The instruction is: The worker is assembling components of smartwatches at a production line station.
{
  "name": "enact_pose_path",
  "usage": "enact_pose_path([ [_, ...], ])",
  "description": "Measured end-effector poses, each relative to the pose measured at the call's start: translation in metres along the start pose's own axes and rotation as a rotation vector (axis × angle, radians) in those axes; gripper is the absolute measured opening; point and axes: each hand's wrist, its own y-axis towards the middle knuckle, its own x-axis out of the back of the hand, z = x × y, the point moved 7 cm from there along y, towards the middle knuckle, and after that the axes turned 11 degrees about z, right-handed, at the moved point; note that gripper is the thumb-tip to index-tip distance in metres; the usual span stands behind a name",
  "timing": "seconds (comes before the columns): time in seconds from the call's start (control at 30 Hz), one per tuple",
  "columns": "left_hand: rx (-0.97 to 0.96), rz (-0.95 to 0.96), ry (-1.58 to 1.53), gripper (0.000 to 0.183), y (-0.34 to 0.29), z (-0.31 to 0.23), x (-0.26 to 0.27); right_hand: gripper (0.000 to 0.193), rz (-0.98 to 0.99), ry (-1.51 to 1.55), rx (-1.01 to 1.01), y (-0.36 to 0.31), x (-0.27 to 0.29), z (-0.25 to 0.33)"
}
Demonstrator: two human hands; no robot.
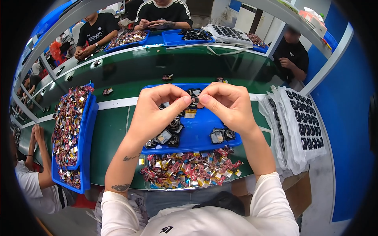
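Note:
My left hand (159,108) and my right hand (229,105) meet above a blue tray (197,131). Thumb and forefinger of each are pinched on a small black device housing (194,93) with a round dark part at its near edge. Just below it shows a silver and yellow battery piece (190,113); whether it is attached to the housing I cannot tell. In the tray, several black watch-like units (165,137) are heaped at the left, partly behind my left hand. A couple more such units (222,135) lie at the right, beside my right wrist.
Loose pink circuit boards with batteries (189,169) fill a clear container nearest me. At left stands a blue bin (87,129) of similar parts. White trays of black units (303,118) are stacked right. Beyond runs a green conveyor (134,74); co-workers (163,15) sit across it.

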Motion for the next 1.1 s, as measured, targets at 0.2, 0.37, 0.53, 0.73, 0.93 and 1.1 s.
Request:
enact_pose_path([
  [0.2, 0.046, 0.142, -0.127, 0.012, 0.004, 0.006, -0.008, 0.008, 0.028, -0.048, -0.056, 0.003, 0.0, -0.014],
  [0.37, -0.023, 0.081, -0.195, 0.011, -0.002, -0.012, 0.021, 0.011, 0.16, -0.479, -0.227, 0.01, -0.006, -0.023],
  [0.53, -0.078, -0.004, -0.148, 0.012, -0.011, -0.028, 0.042, 0.013, 0.511, -0.914, -0.341, 0.009, -0.033, -0.067],
  [0.73, -0.067, -0.004, -0.177, 0.014, -0.014, -0.032, 0.047, 0.035, 0.53, -0.89, 0.034, 0.064, -0.076, -0.1],
  [0.93, -0.112, -0.009, -0.183, 0.013, -0.015, -0.037, 0.048, 0.061, 0.746, -0.851, -0.087, 0.065, -0.081, -0.15],
  [1.1, -0.114, -0.032, -0.132, 0.013, -0.017, -0.04, 0.048, 0.055, 0.672, -0.815, -0.065, 0.027, -0.067, -0.127],
])
